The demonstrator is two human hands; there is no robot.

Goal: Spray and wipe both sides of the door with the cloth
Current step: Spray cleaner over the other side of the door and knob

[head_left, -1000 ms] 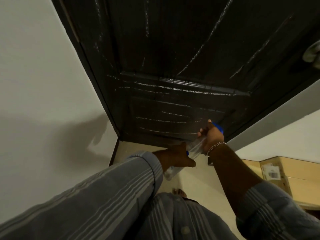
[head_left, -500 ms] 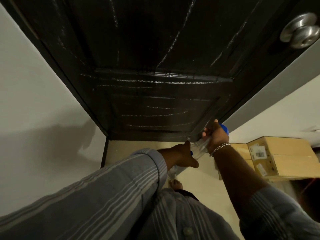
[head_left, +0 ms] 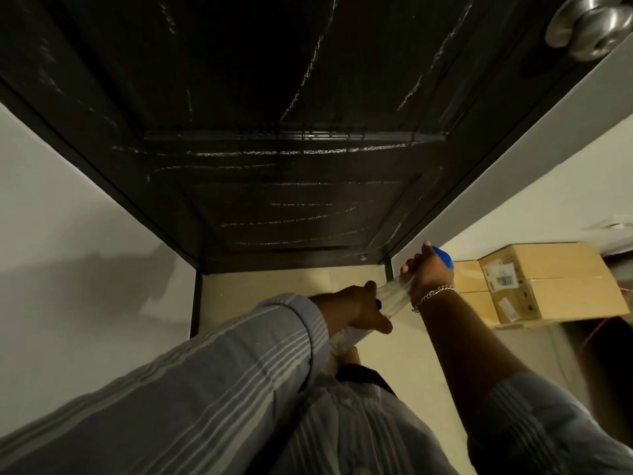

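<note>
From my head view, the dark door [head_left: 274, 108] fills the frame from 9 o'clock round to 1 o'clock, its panels streaked with pale wet lines. Its round metal knob [head_left: 594, 24] sits at 1 o'clock. Just below centre, toward 5 o'clock, my two hands hold a clear spray bottle [head_left: 394, 296] between them. My right hand [head_left: 430, 274] curls round the upper end, with the blue spray head [head_left: 443, 260] showing past its knuckles and a chain bracelet [head_left: 433, 298] at the wrist. My left hand [head_left: 356, 310] grips the bottle lower down, thumb pointing toward 4 o'clock, its striped sleeve [head_left: 205, 382] running off to 7 o'clock. The bottle hangs close to the door's lower right corner; I cannot tell whether it touches. I cannot make out a cloth. Cardboard boxes [head_left: 548, 286] are stacked on the pale floor [head_left: 274, 282] at 3 o'clock. A bare foot [head_left: 349, 354] shows under the left hand.
</note>
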